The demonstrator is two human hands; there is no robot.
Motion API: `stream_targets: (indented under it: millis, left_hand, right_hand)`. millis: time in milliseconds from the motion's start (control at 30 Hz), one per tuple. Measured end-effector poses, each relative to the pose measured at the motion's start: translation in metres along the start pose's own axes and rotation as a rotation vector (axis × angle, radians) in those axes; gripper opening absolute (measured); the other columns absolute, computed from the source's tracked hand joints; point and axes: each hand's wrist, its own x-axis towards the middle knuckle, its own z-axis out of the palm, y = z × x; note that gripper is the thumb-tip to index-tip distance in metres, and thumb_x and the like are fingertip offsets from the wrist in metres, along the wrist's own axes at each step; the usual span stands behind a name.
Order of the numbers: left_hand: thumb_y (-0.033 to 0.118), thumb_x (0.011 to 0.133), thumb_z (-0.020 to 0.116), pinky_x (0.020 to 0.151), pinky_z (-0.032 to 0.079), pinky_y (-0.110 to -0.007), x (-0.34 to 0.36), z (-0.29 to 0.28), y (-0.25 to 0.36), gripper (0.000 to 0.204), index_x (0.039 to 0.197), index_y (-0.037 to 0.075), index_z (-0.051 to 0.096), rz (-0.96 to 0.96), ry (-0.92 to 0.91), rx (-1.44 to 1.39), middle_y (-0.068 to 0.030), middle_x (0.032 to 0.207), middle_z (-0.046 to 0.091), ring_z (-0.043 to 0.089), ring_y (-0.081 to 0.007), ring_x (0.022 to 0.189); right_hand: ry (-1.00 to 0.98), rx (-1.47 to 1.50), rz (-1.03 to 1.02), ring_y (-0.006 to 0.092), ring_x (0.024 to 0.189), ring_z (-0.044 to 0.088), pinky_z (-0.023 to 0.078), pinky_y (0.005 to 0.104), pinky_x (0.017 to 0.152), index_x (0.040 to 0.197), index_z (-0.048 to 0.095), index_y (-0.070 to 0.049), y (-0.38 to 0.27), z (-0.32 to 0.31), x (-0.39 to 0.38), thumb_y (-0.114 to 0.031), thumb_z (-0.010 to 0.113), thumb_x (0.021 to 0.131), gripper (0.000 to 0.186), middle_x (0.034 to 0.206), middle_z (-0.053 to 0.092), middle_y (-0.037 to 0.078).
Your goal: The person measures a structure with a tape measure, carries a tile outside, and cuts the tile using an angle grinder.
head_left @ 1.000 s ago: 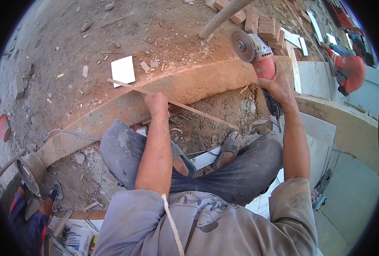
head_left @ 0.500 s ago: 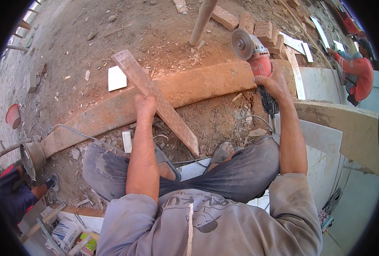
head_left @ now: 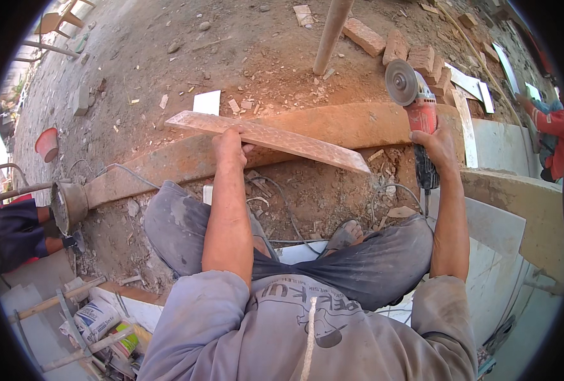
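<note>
My left hand [head_left: 230, 147] is closed around a long, narrow strip of tile [head_left: 301, 143] with a reddish-brown, grid-patterned face. The strip slants gently down to the right, above an orange-dusted beam [head_left: 352, 122]. On the right, my right hand [head_left: 439, 147] grips the red and black body of an angle grinder [head_left: 422, 118]. Its round disc points up and away from me, apart from the strip. From the grinder's lower end a cord runs toward my knee. Whether the disc is spinning cannot be told.
Bricks [head_left: 420, 58] lie beyond the grinder, near an upright pole [head_left: 333, 38]. A white tile piece [head_left: 207, 102] rests behind the beam. A bucket [head_left: 70, 206] stands at the beam's left end. A person in red [head_left: 554, 130] crouches at far right; another person's legs [head_left: 15, 232] show at left.
My left hand has turned the tile strip from a steep slant to a nearly level one. The view has shifted, and the grinder stays in my right hand.
</note>
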Motion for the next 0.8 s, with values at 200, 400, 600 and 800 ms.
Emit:
stream_targets:
  millis: [200,400,600,800]
  left_hand:
    - [0.01,0.086,0.063,0.056,0.058,-0.035,-0.011,-0.019,-0.02,0.033,0.117,-0.001,0.057,-0.125,0.098,-0.063,-0.0139,0.103,0.062,0.067,-0.0253,0.087]
    - [0.014,0.088,0.061,0.053,0.058,-0.034,-0.071,-0.026,-0.045,0.033,0.118,0.0,0.057,-0.306,0.003,-0.124,-0.0126,0.105,0.064,0.067,-0.0217,0.082]
    - [0.017,0.091,0.06,0.056,0.059,-0.033,-0.1,-0.007,-0.112,0.031,0.118,0.002,0.056,-0.453,-0.007,-0.234,-0.0127,0.102,0.066,0.069,-0.0232,0.078]
    - [0.016,0.091,0.058,0.045,0.056,-0.031,-0.061,0.014,-0.141,0.035,0.119,-0.004,0.051,-0.469,0.042,-0.286,-0.0214,0.1,0.066,0.072,-0.0293,0.069]
  right_hand:
    - [-0.038,0.015,-0.038,0.0197,0.086,0.061,0.049,0.0334,0.08,0.121,0.057,0.003,-0.023,0.012,-0.001,-0.02,0.077,0.067,0.062,0.101,0.065,0.01]
    - [-0.155,0.15,-0.014,0.0165,0.083,0.06,0.048,0.031,0.076,0.12,0.058,0.0,-0.043,0.017,0.0,-0.024,0.074,0.07,0.058,0.099,0.065,0.007]
    - [-0.167,0.08,-0.059,0.0152,0.079,0.06,0.048,0.0308,0.073,0.118,0.059,0.0,-0.034,0.031,0.013,-0.026,0.075,0.07,0.057,0.095,0.065,0.007]
    - [-0.181,0.063,-0.116,0.0172,0.081,0.06,0.048,0.0313,0.076,0.118,0.059,0.001,-0.019,0.036,0.019,-0.026,0.075,0.069,0.058,0.097,0.065,0.008]
